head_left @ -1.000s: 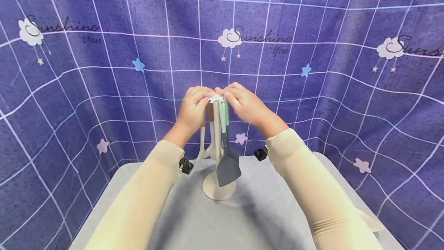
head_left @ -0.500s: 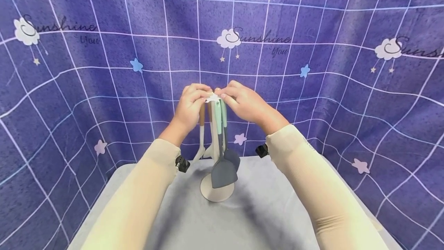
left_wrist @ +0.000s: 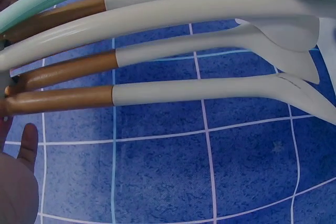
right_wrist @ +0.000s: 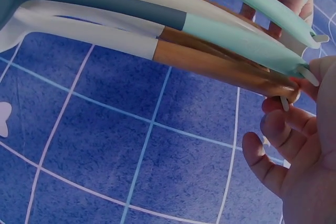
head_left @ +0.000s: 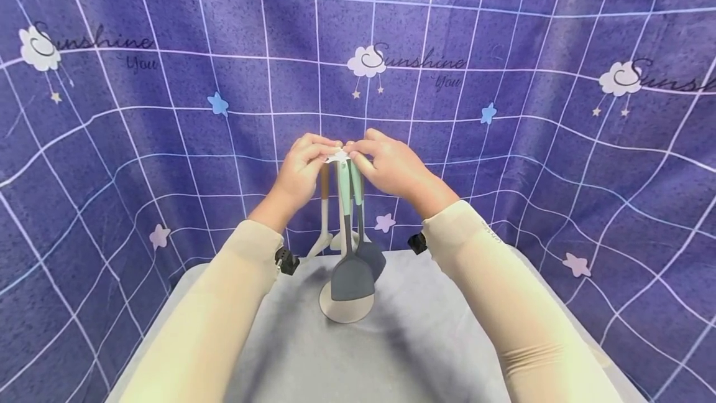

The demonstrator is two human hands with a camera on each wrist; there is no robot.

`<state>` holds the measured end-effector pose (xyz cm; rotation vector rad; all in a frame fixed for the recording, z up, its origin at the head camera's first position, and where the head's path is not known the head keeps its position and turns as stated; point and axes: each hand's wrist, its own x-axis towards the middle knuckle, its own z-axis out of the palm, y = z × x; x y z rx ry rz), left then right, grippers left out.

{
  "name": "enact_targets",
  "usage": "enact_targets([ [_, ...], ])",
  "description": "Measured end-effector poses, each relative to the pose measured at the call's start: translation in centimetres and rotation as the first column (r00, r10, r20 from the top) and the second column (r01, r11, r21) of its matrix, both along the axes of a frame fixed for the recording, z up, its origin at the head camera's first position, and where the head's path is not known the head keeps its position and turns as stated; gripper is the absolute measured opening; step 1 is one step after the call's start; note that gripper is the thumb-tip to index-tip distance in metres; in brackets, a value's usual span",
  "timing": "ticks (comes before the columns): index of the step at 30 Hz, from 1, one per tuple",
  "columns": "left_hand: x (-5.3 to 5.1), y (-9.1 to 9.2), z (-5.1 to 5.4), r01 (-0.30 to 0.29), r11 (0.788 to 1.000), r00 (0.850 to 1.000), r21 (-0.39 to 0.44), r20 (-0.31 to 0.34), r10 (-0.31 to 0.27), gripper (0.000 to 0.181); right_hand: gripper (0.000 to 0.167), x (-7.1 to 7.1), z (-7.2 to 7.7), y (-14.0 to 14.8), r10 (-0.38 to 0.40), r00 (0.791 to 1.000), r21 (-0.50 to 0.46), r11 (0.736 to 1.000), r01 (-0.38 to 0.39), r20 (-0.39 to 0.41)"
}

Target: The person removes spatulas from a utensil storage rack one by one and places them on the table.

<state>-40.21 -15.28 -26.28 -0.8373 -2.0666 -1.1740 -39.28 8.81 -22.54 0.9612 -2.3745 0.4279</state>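
A utensil stand rises from a round pale base (head_left: 347, 311), its white top (head_left: 339, 155) between both hands. My left hand (head_left: 295, 174) holds the top's left side with fingers and thumb; my right hand (head_left: 394, 166) pinches its right side. Two dark grey utensils with mint handles hang in front, a broad spatula (head_left: 352, 280) partly covering the other (head_left: 371, 259). White utensils with brown handles hang towards the left and back. In the left wrist view, the pale pole (left_wrist: 157, 19) runs among brown handles (left_wrist: 63, 100). In the right wrist view, curled fingers (right_wrist: 286, 129) lie by the handle ends.
The stand's base rests on a grey-covered table (head_left: 358, 362). Behind and on both sides hangs a purple grid-patterned curtain (head_left: 279, 30) with clouds and stars. A small black device (head_left: 287, 261) is worn at the left wrist, another (head_left: 417, 242) at the right.
The hanging utensils have turned, the front spatula swinging leftwards across the pole and base. More of the second dark utensil shows at its right. Both hands have stayed at the top, drifting slightly left in view.
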Motion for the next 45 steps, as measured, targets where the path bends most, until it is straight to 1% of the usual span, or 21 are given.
enact_targets([
  [4, -0.5, 0.1, 0.0, 0.014, 1.0, 1.0, 0.007, -0.022, -0.014, 0.031, 0.043, 0.0, -0.2, -0.1, -0.02, 1.0, -0.006, 1.0, 0.019, -0.019],
  [8, -0.7, 0.3, -0.2, 0.027, 0.999, 0.998, 0.033, -0.053, -0.025, 0.029, 0.044, 0.1, -0.3, -0.3, -0.033, 0.999, -0.011, 0.999, 0.032, -0.028],
  [14, -0.9, 0.4, -0.6, 0.03, 0.996, 0.999, 0.08, -0.023, -0.028, 0.031, 0.044, 0.3, -0.4, -0.5, -0.047, 0.999, -0.016, 0.999, 0.047, -0.027],
  [22, -0.7, 0.8, -0.8, 0.047, 0.991, 0.999, 0.122, 0.004, -0.048, 0.031, 0.044, 0.5, -0.5, -0.7, -0.058, 0.998, -0.017, 0.998, 0.058, -0.027],
  [26, -0.8, 1.0, -1.0, 0.067, 0.986, 0.997, 0.15, 0.026, -0.071, 0.03, 0.043, 0.5, -0.6, -0.6, -0.068, 0.998, -0.027, 0.997, 0.068, -0.011],
  [28, -0.9, 1.0, -1.2, 0.069, 0.985, 0.997, 0.158, 0.024, -0.074, 0.03, 0.043, 0.6, -0.8, -0.6, -0.069, 0.998, -0.035, 0.997, 0.07, 0.006],
  [31, -1.0, 1.1, -1.4, 0.063, 0.985, 0.998, 0.159, 0.005, -0.064, 0.029, 0.043, 0.6, -1.0, -0.7, -0.066, 0.997, -0.065, 0.996, 0.068, 0.033],
  [34, -1.1, 1.2, -1.5, 0.058, 0.986, 0.998, 0.158, -0.013, -0.057, 0.028, 0.043, 0.6, -1.4, -0.7, -0.053, 0.997, -0.118, 0.991, 0.059, 0.06],
  [37, -1.1, 1.1, -1.7, 0.056, 0.986, 0.998, 0.157, -0.022, -0.054, 0.027, 0.045, 0.7, -2.0, -0.8, -0.035, 0.997, -0.197, 0.979, 0.047, 0.065],
  [39, -1.1, 1.1, -1.7, 0.058, 0.986, 0.998, 0.157, -0.025, -0.054, 0.027, 0.045, 0.9, -2.3, -0.8, -0.03, 0.999, -0.264, 0.964, 0.04, 0.039],
  [42, -1.2, 1.1, -1.8, 0.068, 0.985, 0.997, 0.157, -0.03, -0.064, 0.026, 0.038, 1.5, -2.7, -0.5, -0.034, 0.999, -0.37, 0.928, 0.029, -0.005],
  [44, -1.2, 1.1, -1.8, 0.088, 0.983, 0.996, 0.162, -0.034, -0.084, 0.026, 0.032, 2.1, -3.0, -0.3, -0.024, 1.0, -0.428, 0.904, 0.017, -0.011],
  [45, -1.2, 1.1, -1.9, 0.102, 0.981, 0.995, 0.164, -0.038, -0.097, 0.027, 0.03, 2.4, -3.2, -0.2, -0.015, 1.0, -0.444, 0.896, 0.013, -0.001],
])
